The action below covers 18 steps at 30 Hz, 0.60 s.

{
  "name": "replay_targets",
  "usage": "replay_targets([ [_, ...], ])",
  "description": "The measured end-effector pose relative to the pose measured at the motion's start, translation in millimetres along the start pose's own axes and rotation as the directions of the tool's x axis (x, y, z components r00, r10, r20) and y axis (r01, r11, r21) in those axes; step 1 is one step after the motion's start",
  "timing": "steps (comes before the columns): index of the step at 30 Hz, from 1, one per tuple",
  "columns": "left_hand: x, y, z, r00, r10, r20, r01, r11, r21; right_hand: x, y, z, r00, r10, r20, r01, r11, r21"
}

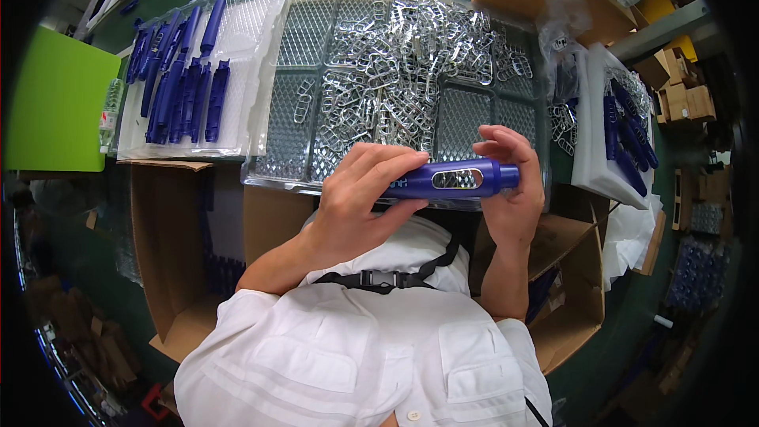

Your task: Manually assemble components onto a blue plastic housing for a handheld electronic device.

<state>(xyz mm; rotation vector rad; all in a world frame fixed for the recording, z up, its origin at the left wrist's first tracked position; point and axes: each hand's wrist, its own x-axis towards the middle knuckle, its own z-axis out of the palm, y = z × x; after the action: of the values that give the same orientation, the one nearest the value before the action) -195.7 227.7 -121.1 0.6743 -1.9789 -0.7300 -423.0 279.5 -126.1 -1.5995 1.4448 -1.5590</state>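
A blue plastic pen-shaped casing (415, 181) lies level across the front of my body. Along its side sits a shiny silver oval frame around a window. My left hand (360, 190) is closed round the casing's left part, fingers over the top and thumb underneath. At the narrower right end, my right hand (514, 182) is cupped with its fingers apart and raised above the casing; the palm is close to the tip, and whether it presses on it I cannot tell. Just beyond, a clear divided tray (288, 138) holds a heap of silver oval frames (387, 71).
A clear tray (245, 99) at left carries several blue casing parts (178, 95). On the right, a white foam box (587, 126) holds blue casings (628, 138) with silver frames. Cardboard boxes (166, 245) stand either side of me. A plastic bottle (111, 115) stands beside a green panel (59, 103).
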Motion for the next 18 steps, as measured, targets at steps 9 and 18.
replay_targets([
  [9, 86.6, -77.1, -56.6, 0.827, -0.513, 0.232, 0.560, 0.786, -0.260, -27.7, 16.1, -20.4, 0.980, 0.186, -0.077, -0.181, 0.981, 0.066],
  [18, 274.6, -307.3, -128.0, 0.598, -0.741, -0.307, 0.583, 0.664, -0.468, -27.4, 8.1, -19.1, 0.976, 0.181, -0.120, -0.181, 0.983, 0.015],
])
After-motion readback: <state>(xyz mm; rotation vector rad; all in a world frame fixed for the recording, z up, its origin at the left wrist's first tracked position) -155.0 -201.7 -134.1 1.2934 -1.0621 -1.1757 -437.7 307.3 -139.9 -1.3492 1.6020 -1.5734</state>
